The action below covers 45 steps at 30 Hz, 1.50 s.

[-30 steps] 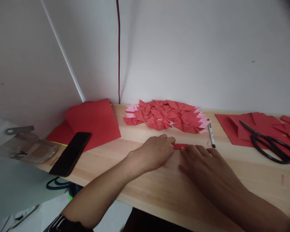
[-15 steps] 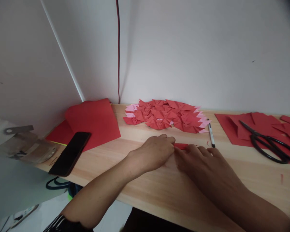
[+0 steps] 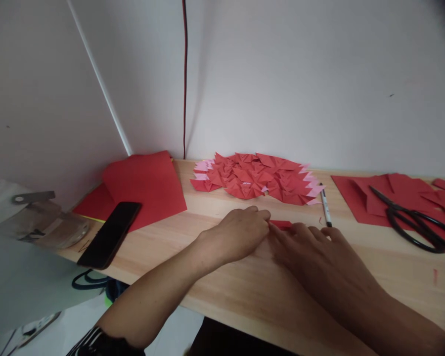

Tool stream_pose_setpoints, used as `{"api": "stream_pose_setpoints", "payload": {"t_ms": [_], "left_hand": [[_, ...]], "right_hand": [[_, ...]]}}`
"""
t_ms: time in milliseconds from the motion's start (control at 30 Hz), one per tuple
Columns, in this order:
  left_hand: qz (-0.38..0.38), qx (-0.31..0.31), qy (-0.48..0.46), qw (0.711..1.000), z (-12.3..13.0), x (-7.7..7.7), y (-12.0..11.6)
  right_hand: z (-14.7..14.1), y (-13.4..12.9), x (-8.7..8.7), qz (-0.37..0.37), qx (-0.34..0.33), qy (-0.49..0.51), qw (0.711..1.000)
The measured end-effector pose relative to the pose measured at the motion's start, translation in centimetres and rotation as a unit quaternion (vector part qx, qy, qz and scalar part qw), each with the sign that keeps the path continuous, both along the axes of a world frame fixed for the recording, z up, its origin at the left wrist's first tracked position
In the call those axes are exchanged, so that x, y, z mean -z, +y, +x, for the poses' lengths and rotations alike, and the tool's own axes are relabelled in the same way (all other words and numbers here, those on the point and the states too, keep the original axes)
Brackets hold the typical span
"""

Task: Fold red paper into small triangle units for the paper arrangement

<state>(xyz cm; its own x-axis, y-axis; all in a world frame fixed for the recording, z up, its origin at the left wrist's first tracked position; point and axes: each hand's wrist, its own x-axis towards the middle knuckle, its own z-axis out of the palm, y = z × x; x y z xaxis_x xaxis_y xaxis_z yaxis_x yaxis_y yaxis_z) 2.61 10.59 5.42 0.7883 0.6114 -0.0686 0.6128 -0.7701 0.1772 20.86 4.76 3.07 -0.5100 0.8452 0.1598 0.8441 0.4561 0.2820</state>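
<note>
A small piece of red paper (image 3: 281, 225) lies on the wooden table between my hands, with only a narrow strip of it showing. My left hand (image 3: 246, 232) is closed over its left end, fingers curled. My right hand (image 3: 311, 247) presses on its right part with bent fingers against the table. Both hands hide most of the paper, so its full shape cannot be seen. Behind them, against the wall, sits a cluster of folded red and pink paper pieces (image 3: 252, 178) with pointed edges.
A marker (image 3: 326, 206) lies right of the cluster. Black-handled scissors (image 3: 411, 220) rest on red paper (image 3: 350, 198) at the right. To the left are large red sheets (image 3: 148, 183), a phone (image 3: 109, 235) and a clear plastic bottle (image 3: 55, 225).
The view has shifted slightly. My right hand's fingers have slid a little to the right along the red paper; my left hand stays at its left end.
</note>
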Motion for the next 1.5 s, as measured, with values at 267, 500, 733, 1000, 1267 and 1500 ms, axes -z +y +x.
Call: {"api": "stream_pose_setpoints", "payload": {"t_ms": [267,500,733,1000,1267,1500], "left_hand": [[-0.010,-0.006,-0.005,1.000,0.0,0.0,0.0],[0.065,-0.041,-0.039,0.996,0.7,1.4,0.3],[0.071,-0.076,-0.055,0.993,1.2,2.8,0.8],[0.082,-0.050,-0.068,0.993,1.5,3.5,0.8],[-0.021,-0.108,-0.200,0.974,1.6,2.5,1.1],[-0.180,-0.130,-0.272,0.936,1.3,1.7,1.3]], "right_hand": [[0.1,-0.1,0.1,0.013,-0.006,0.006,1.000],[1.5,1.5,-0.1,-0.068,0.022,0.072,0.995],[2.2,3.6,0.7,-0.055,0.008,0.181,0.982],[1.6,3.9,1.8,-0.120,0.013,0.260,0.958],[2.1,4.4,0.6,-0.185,0.056,0.365,0.911],[2.3,4.2,-0.4,-0.216,0.067,0.405,0.886]]}}
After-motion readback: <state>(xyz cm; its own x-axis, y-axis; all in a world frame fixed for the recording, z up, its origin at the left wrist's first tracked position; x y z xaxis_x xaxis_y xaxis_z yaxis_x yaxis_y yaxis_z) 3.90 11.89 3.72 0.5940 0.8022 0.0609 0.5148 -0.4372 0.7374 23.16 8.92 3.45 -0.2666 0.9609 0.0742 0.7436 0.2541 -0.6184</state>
